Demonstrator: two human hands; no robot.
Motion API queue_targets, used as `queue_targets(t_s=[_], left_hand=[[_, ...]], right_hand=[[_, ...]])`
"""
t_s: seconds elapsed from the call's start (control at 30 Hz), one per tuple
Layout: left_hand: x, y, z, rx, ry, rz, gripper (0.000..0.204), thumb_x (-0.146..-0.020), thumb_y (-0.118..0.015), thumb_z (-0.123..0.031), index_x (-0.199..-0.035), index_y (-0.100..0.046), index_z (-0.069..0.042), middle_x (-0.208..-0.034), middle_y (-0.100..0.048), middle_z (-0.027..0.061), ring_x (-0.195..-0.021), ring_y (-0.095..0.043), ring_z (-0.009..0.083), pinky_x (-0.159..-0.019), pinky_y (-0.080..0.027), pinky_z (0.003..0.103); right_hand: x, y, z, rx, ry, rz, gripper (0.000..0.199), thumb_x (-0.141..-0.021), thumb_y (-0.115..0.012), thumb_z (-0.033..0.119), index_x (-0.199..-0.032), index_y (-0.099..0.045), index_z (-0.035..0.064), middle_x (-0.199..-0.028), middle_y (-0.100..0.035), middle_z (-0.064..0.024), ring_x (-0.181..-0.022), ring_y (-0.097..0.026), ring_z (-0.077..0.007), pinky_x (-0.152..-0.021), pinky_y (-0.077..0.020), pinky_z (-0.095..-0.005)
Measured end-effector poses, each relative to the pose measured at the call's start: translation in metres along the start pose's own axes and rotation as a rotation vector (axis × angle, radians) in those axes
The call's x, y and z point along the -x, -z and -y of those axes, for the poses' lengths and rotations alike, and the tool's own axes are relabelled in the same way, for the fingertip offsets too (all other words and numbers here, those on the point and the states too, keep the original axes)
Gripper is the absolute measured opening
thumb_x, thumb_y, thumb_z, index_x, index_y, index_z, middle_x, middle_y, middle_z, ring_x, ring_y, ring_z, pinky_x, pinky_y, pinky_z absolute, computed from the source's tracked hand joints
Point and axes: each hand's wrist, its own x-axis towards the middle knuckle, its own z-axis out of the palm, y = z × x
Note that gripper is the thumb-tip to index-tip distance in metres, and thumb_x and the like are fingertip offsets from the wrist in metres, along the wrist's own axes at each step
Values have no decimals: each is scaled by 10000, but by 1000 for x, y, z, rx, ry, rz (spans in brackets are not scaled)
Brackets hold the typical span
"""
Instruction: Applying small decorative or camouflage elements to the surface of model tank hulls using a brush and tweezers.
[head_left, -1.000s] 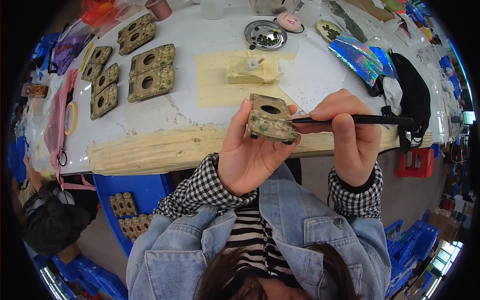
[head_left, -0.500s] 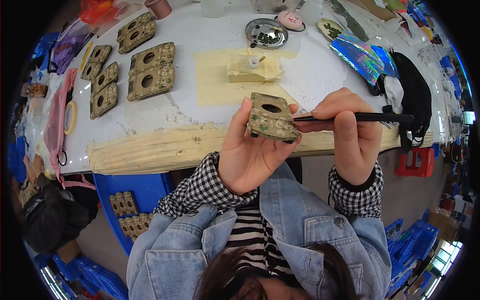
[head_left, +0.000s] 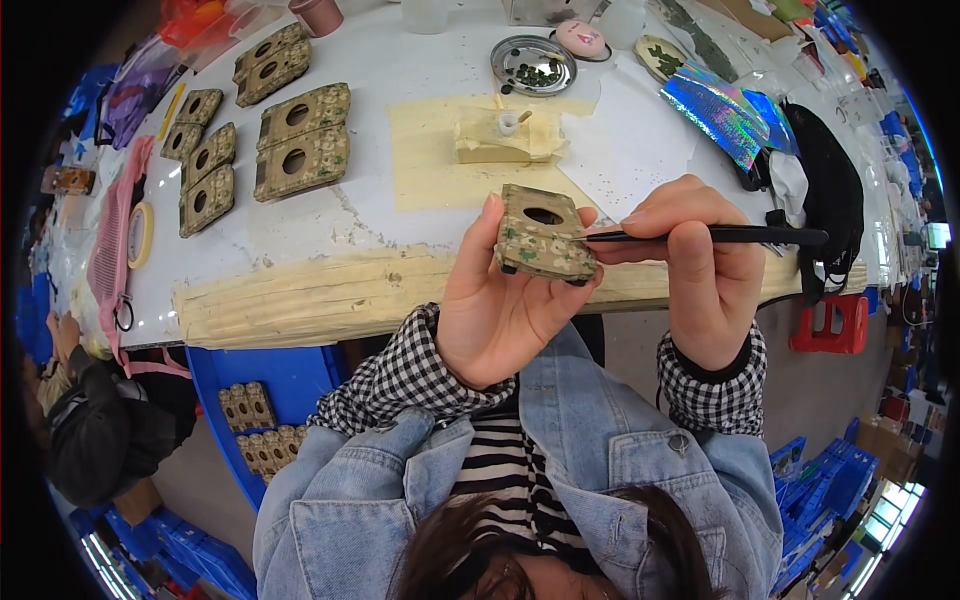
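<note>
Pinching block (head_left: 545, 235) in left grip (head_left: 500, 300) | right grip (head_left: 700, 270) clamps brush (head_left: 720, 236) | white taped table (head_left: 400, 60)

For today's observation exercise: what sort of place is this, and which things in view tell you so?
Probably a craft workshop for hand-painting. The left hand holds a holed block while the right hand puts a brush to it; more blocks lie on the table, and a paint dish stands there.

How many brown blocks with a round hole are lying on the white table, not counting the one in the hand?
7: top pair, three at the left, two larger ones. Others may be hidden.
</note>
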Motion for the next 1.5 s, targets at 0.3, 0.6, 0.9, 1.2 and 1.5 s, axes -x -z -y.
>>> queue_targets(t_s=[0.3,0.6,0.9,1.2,1.5], left_hand=[[0,1,1,31,5,20,594,-955,-339,-461,-1258,-398,46,-1188,-527,166,-1049,-575,300,-904,-514,344],[0,2,0,16,13,13,590,-954,-338,-463,-1259,-401,38,-1193,-527,164,-1052,-575,291,-909,-511,341],[-1,3,-1,1,21,10,584,-957,-335,-458,-1253,-405,40,-1190,-527,164,-1057,-572,287,-915,-508,342],[-1,1,-1,15,38,-28,585,-959,-327,-454,-1252,-397,48,-1192,-521,162,-1059,-570,274,-921,-506,339],[-1,0,-2,40,53,-45,572,-958,-333,-453,-1249,-403,34,-1224,-497,142,-1070,-561,260,-929,-502,345]], right_hand=[[0,0,-2,12,24,7,258,-951,-451,146,-942,-564,-86,-918,-552,-138,-825,-630,-205,-735,-551,-292],[0,1,-3,44,65,8,253,-949,-452,139,-935,-572,-83,-904,-559,-138,-819,-628,-198,-728,-551,-287],[-1,4,-3,124,76,20,235,-938,-481,144,-913,-594,-61,-886,-578,-124,-794,-596,-169,-709,-514,-265],[-5,12,-2,338,210,94,194,-900,-538,145,-897,-625,-28,-823,-640,-97,-771,-567,-186,-695,-444,-288],[-6,14,0,355,225,119,192,-889,-548,146,-891,-635,-26,-827,-640,-102,-779,-569,-200,-704,-447,-296]])
